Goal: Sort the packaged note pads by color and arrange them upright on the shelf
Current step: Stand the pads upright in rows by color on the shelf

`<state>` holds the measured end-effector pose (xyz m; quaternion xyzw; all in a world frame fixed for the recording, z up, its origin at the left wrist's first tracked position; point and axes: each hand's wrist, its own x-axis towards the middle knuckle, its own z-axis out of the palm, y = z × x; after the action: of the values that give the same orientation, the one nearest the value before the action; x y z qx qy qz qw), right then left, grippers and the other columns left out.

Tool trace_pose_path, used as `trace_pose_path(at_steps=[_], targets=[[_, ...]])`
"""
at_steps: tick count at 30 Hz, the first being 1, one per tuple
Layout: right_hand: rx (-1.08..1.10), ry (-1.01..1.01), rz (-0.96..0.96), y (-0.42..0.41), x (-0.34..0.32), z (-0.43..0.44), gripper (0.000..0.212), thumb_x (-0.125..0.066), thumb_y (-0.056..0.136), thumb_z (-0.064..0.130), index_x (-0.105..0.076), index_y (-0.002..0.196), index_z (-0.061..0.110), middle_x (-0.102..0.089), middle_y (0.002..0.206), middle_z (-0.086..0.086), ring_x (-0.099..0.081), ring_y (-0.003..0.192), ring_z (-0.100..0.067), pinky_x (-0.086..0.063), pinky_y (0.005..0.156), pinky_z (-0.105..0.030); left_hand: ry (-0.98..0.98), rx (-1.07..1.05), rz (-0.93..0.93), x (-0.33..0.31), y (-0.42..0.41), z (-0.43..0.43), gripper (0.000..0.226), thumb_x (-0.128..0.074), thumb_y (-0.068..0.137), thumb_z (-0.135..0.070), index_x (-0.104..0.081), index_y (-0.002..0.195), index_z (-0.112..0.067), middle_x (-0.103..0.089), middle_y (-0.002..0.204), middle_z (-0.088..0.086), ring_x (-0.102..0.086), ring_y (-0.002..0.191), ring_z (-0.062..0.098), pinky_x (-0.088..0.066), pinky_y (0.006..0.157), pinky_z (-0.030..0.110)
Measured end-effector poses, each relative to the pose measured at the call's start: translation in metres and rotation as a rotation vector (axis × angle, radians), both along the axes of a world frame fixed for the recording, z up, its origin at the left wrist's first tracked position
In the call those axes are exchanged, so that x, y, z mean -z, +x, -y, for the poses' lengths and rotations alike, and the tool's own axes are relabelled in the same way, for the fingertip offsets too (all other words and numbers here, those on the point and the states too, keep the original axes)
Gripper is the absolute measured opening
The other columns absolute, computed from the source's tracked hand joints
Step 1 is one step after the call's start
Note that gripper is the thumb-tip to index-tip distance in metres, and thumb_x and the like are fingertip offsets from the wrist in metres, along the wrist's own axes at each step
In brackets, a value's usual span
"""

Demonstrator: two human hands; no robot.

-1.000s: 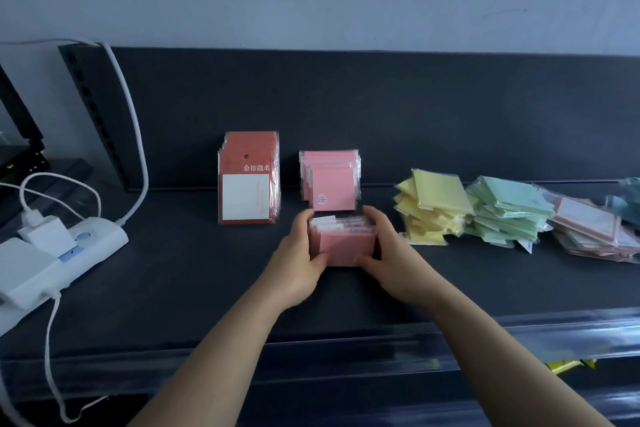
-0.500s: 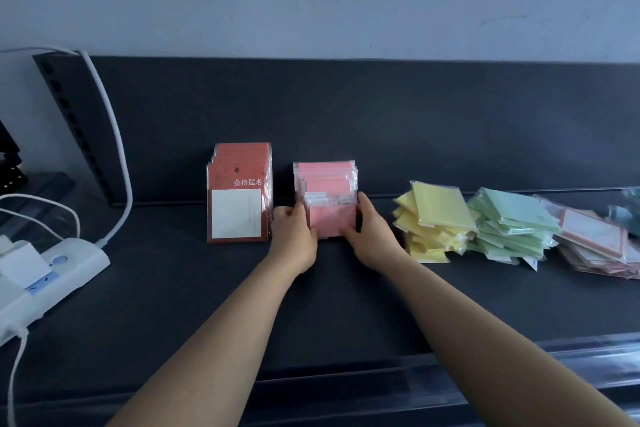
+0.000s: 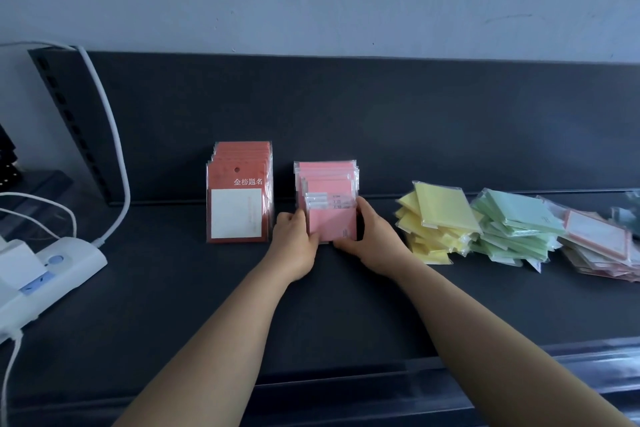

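Pink pads farther back, pinched between left hand, right hand

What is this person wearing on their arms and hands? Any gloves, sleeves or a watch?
Nothing that shows. The left hand and right hand are bare, with no gloves and no ring in view. The left forearm and right forearm are bare down to the frame's lower edge: no sleeve, watch or bracelet.
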<state>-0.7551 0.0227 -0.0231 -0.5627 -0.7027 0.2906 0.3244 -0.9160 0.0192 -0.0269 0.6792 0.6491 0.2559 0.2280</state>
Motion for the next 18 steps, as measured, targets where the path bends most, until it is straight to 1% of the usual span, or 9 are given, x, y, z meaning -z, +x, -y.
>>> trace_pose_path(at_steps=[3,6,9,10,12,15,16,18], targets=[[-0.006,0.002,0.005,0.002,0.001,0.0,0.068,-0.074,0.077,0.02,-0.038,0.134,0.027,-0.056,0.118,0.011,-0.051,0.097,-0.005,-0.037,0.067,-0.005,0.008,0.008,0.004,0.001,-0.001,0.001,0.042,-0.051,0.098,-0.024,-0.04,0.136,-0.012,-0.036,0.131,0.01,-0.045,0.119,0.024,-0.032,0.096,0.024],[-0.003,0.004,0.01,0.002,0.001,0.001,0.068,-0.073,0.079,0.02,-0.038,0.136,0.026,-0.055,0.118,0.013,-0.05,0.099,-0.003,-0.036,0.071,-0.009,0.005,0.018,-0.01,0.001,-0.003,0.002,0.041,-0.053,0.097,-0.025,-0.041,0.135,-0.012,-0.036,0.131,0.008,-0.047,0.119,0.023,-0.034,0.094,0.024],[0.019,0.007,0.005,0.002,-0.001,0.001,0.062,-0.07,0.083,0.018,-0.04,0.136,0.022,-0.052,0.113,0.014,-0.048,0.099,-0.002,-0.035,0.08,-0.013,0.004,-0.002,-0.033,0.001,-0.003,0.002,0.038,-0.053,0.097,-0.022,-0.043,0.132,-0.01,-0.037,0.132,0.009,-0.048,0.117,0.025,-0.037,0.096,0.027],[0.036,0.003,-0.002,0.001,-0.001,0.0,0.059,-0.069,0.084,0.017,-0.04,0.136,0.021,-0.053,0.116,0.012,-0.048,0.1,-0.004,-0.035,0.082,-0.014,0.008,-0.015,-0.04,0.001,-0.003,0.001,0.037,-0.053,0.097,-0.02,-0.044,0.131,-0.008,-0.038,0.132,0.01,-0.049,0.117,0.026,-0.038,0.097,0.029],[0.081,-0.001,-0.016,-0.002,0.001,-0.003,0.057,-0.066,0.087,0.018,-0.04,0.138,0.018,-0.055,0.126,0.007,-0.052,0.109,-0.01,-0.037,0.087,-0.019,0.016,-0.041,-0.06,0.001,0.0,-0.001,0.033,-0.054,0.096,-0.017,-0.047,0.126,-0.005,-0.039,0.129,0.012,-0.049,0.115,0.028,-0.039,0.097,0.031],[0.127,0.009,0.005,-0.007,0.005,-0.005,0.058,-0.063,0.089,0.021,-0.037,0.14,0.017,-0.054,0.134,0.001,-0.052,0.12,-0.018,-0.042,0.097,-0.027,0.029,-0.065,-0.086,0.002,0.003,-0.003,0.027,-0.054,0.096,-0.014,-0.049,0.12,-0.003,-0.041,0.127,0.014,-0.048,0.114,0.03,-0.039,0.094,0.032],[0.131,0.009,0.012,-0.007,0.005,-0.004,0.059,-0.063,0.089,0.022,-0.037,0.141,0.016,-0.053,0.135,0.001,-0.052,0.121,-0.018,-0.042,0.098,-0.028,0.027,-0.068,-0.087,0.001,0.004,-0.003,0.026,-0.053,0.096,-0.014,-0.049,0.119,-0.003,-0.041,0.126,0.014,-0.048,0.114,0.03,-0.039,0.094,0.032],[0.127,0.009,0.016,-0.006,0.004,-0.002,0.056,-0.063,0.088,0.021,-0.039,0.138,0.018,-0.055,0.131,0.003,-0.053,0.117,-0.016,-0.041,0.092,-0.026,0.015,-0.066,-0.075,0.0,0.004,-0.002,0.028,-0.053,0.096,-0.015,-0.048,0.121,-0.004,-0.041,0.128,0.014,-0.048,0.114,0.03,-0.039,0.094,0.032]])
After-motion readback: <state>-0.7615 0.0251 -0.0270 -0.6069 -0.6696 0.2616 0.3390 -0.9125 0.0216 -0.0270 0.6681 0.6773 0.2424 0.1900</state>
